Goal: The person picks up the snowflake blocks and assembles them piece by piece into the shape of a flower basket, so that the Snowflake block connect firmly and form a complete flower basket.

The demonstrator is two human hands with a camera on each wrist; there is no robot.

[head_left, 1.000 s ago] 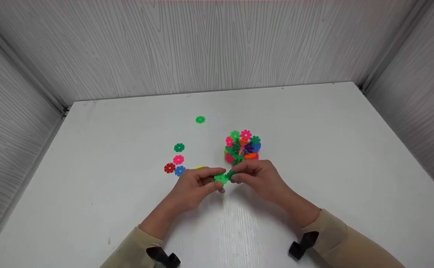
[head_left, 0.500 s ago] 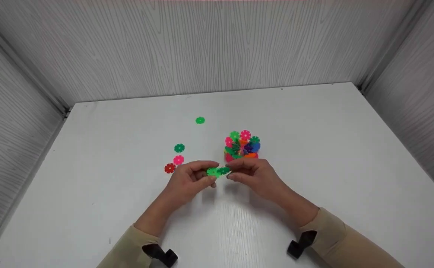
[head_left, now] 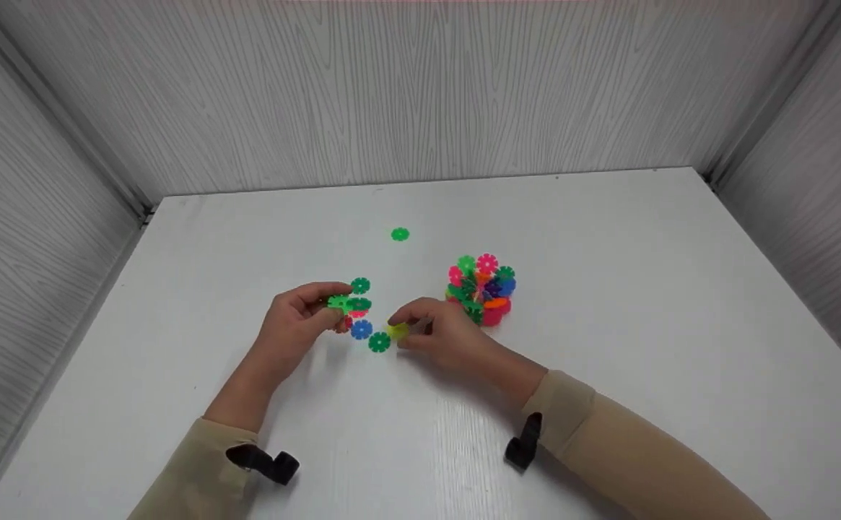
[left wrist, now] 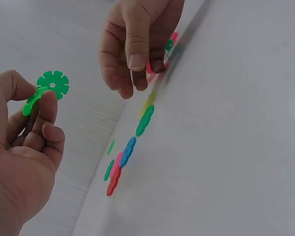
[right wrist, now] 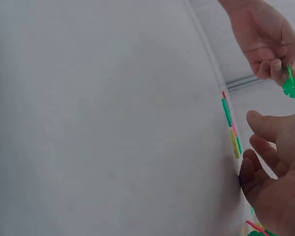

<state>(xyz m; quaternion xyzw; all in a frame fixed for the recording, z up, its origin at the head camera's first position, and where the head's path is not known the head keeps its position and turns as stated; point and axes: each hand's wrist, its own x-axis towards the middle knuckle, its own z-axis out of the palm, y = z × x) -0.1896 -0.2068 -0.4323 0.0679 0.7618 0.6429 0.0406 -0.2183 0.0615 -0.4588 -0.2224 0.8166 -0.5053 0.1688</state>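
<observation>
Between thumb and fingers, my left hand [head_left: 283,328] pinches a light green snowflake disc [left wrist: 35,101] that is slotted into a dark green snowflake disc [left wrist: 59,84]. The joined pair is raised above the table and overlaps loose discs in the head view. My right hand [head_left: 445,331] is low over the table, its fingers beside a yellow disc [head_left: 397,331]. Thumb and fingers of that hand are apart in the right wrist view, with nothing gripped. A dark green disc [head_left: 380,342] and a blue disc [head_left: 362,330] lie to the left of the yellow one.
A multicoloured cluster of joined discs [head_left: 492,315] stands behind and right of my right hand. Pink [left wrist: 116,163] and red discs [left wrist: 114,182] lie partly hidden near my left hand, with a green disc [head_left: 360,285] behind. Farther back lies a light green disc [head_left: 400,234].
My hands have separated. The left moved left, carrying the two joined green discs; the right let go of the dark green disc and moved left to the yellow disc.
</observation>
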